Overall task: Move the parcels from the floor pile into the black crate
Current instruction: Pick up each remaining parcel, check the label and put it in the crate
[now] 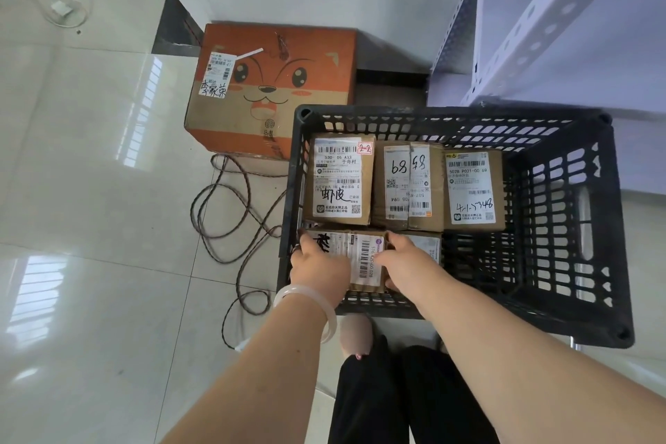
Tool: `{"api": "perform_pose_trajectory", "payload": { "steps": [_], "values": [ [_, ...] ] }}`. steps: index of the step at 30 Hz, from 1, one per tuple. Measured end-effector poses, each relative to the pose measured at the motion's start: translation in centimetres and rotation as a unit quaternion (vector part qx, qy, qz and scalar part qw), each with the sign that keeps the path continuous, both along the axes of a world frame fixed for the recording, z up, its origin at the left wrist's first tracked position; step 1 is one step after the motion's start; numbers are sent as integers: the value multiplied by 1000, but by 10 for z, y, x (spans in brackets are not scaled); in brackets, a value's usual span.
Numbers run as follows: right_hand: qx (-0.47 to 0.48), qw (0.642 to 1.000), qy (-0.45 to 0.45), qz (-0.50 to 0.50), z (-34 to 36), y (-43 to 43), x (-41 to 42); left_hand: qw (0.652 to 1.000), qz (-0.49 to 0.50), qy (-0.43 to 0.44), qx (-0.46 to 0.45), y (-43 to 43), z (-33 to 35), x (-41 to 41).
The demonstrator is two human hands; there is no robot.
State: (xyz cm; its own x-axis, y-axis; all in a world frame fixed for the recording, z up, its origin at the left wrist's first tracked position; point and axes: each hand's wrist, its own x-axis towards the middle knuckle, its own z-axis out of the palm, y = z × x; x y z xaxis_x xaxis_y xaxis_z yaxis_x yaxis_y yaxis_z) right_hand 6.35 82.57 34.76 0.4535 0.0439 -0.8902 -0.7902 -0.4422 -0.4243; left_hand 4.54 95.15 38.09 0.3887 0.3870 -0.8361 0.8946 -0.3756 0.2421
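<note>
Both hands are sharing one grip on a small cardboard parcel [364,259] inside the black crate [562,306]: the left hand [319,265] is pressing on its left end, the right hand [403,259] is clasping its right edge, fingers curled around the box. A pale bangle [310,303] is sitting on the left wrist. Just beyond the grip, three more labelled parcels are lying side by side along the crate's far wall: one [338,182] ahead of the left hand, a pair-labelled one [409,186] ahead of the right, and a third [472,189] further right. Further beyond and to the left, a large orange carton [274,90] is resting on the tiled floor [90,173], a braided cable [230,213] looping beside the crate.
</note>
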Motion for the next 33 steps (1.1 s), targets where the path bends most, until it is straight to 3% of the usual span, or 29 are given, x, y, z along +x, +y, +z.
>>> {"api": "perform_pose_trajectory", "payload": {
  "steps": [10, 18, 26, 33],
  "values": [
    [3, 999, -32, -22, 29, -16, 2, 996, 51, -69, -4, 3, 34, -2],
    [23, 990, -118, -77, 178, -73, 35, 977, 9, -185, -109, -40, 156, 43],
    [-44, 937, -306, -164, 380, -175, 23, 914, -143, -302, -232, -155, 329, 72],
    [-179, 874, -391, -224, 492, -301, -53, 823, -344, -365, -265, -294, 441, 35]
  ]
}}
